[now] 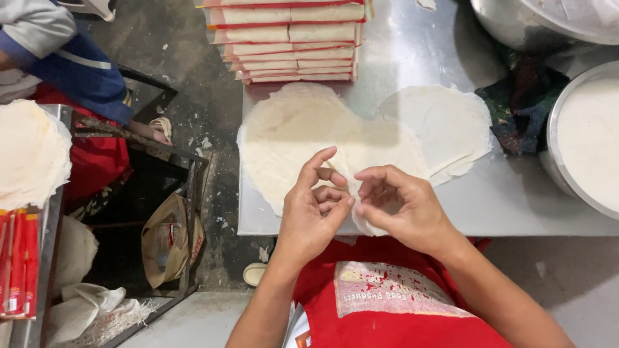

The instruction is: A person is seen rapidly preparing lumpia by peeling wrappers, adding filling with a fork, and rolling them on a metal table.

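Thin, pale round pastry sheets [293,138] lie overlapping on a steel table [516,206]. My left hand [316,209] and my right hand [403,206] meet over the near edge of one sheet [387,151], fingertips pinching its edge between them. Another round sheet [445,122] lies flat further right, untouched.
A stack of packed wrappers in red-trimmed sleeves [290,38] sits at the table's far edge. A large metal bowl of white batter [590,138] stands at the right, beside a dark cloth [522,103]. Another person in a blue sleeve [71,64] is at the left, by a pile of sheets [29,151].
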